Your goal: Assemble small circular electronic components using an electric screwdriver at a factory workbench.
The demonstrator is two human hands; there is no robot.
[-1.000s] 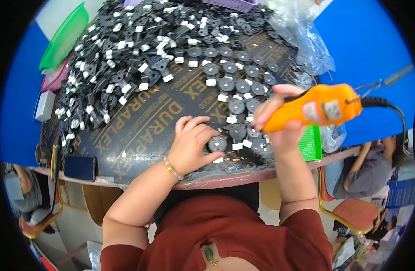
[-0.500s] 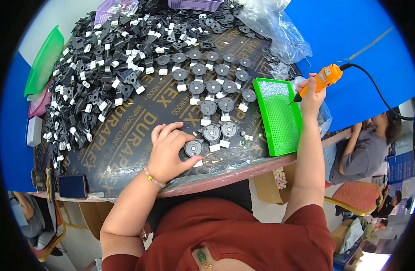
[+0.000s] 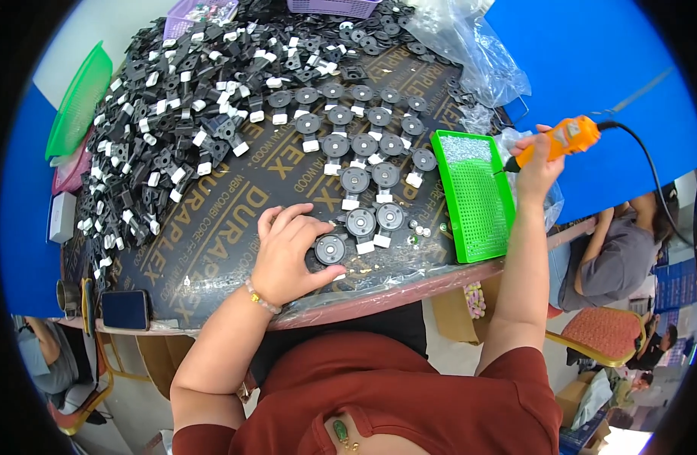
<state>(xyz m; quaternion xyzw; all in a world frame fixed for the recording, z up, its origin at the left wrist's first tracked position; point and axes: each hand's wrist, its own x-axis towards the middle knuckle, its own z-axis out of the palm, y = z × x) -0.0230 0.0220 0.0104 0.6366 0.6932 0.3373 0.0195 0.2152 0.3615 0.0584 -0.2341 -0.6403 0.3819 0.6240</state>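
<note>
My left hand (image 3: 294,249) lies at the table's near edge, thumb and forefinger curved round a round black part (image 3: 331,249) with a white tab mostly under the thumb. My right hand (image 3: 540,171) grips an orange electric screwdriver (image 3: 564,139), its black cord running off to the right. The tool is tilted, with its thin bit over a green perforated tray (image 3: 458,227). Small silvery screws (image 3: 470,148) are heaped at the tray's far end. Between the hands, several like round black parts (image 3: 361,222) with white tabs stand in loose rows.
A big pile of black and white pieces (image 3: 189,114) covers the table's far left. Small beads (image 3: 418,229) lie beside the tray. A phone (image 3: 125,311) rests at the near left edge. Clear plastic bags (image 3: 485,68) are behind the tray. Another person (image 3: 614,258) sits at the right.
The screwdriver has tipped flatter, its rear end lower and further right, and its bit has shifted slightly right over the tray. My left hand stays at the same part. The whole view has shifted slightly.
</note>
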